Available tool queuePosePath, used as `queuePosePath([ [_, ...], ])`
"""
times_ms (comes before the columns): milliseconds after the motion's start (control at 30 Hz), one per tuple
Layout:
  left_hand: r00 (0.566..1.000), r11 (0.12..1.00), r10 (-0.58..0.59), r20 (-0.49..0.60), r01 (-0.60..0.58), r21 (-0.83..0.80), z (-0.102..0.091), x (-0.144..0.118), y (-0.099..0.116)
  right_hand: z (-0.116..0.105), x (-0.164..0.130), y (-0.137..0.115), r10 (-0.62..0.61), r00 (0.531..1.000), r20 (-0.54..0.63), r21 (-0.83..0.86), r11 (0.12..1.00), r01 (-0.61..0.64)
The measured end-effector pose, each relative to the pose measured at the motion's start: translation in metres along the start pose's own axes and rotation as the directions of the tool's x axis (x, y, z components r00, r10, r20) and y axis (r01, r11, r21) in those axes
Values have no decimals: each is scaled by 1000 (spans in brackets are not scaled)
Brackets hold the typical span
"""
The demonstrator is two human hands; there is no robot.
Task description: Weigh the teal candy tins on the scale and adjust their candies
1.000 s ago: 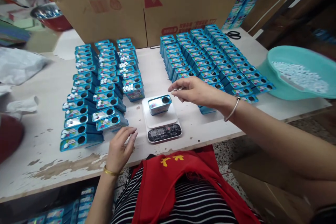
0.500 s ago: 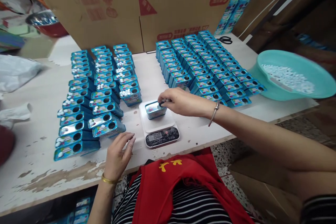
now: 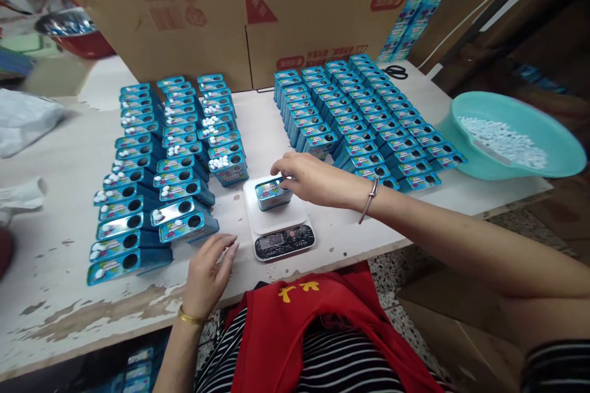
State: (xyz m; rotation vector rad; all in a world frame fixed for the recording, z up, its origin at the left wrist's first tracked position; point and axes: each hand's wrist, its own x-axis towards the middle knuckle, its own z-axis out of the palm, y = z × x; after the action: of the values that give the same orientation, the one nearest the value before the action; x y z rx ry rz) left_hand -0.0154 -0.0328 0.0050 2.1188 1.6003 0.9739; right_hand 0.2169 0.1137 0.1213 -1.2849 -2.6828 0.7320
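My right hand (image 3: 313,181) reaches forward with the wrist low, fingertips pinched together over the hole of the blue tin (image 3: 273,193); I cannot tell if something small is between them. This tin stands on the white scale (image 3: 279,221), just under my fingers. My left hand (image 3: 209,273) rests flat on the table (image 3: 59,245), fingers loose and apart, holding nothing. Beyond it stand rows of tins (image 3: 157,178), some with white candies on top. Far right of my right arm, a teal basin (image 3: 516,135) holds white candies
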Motion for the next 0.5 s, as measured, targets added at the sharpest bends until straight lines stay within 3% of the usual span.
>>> queuePosePath([
  [367, 1000, 1000, -14, 21, 15, -9, 3, 1, 0, -1, 1, -4, 7, 1000, -13, 109, 994, -5],
  [433, 1000, 1000, -17, 23, 18, -12, 2, 0, 0, -3, 0, -3, 14, 997, -73, 179, 984, 0],
  [500, 1000, 1000, -21, 20, 21, -10, 2, 0, 1, -5, -2, 0, 58, 992, -116, 353, 935, -14],
])
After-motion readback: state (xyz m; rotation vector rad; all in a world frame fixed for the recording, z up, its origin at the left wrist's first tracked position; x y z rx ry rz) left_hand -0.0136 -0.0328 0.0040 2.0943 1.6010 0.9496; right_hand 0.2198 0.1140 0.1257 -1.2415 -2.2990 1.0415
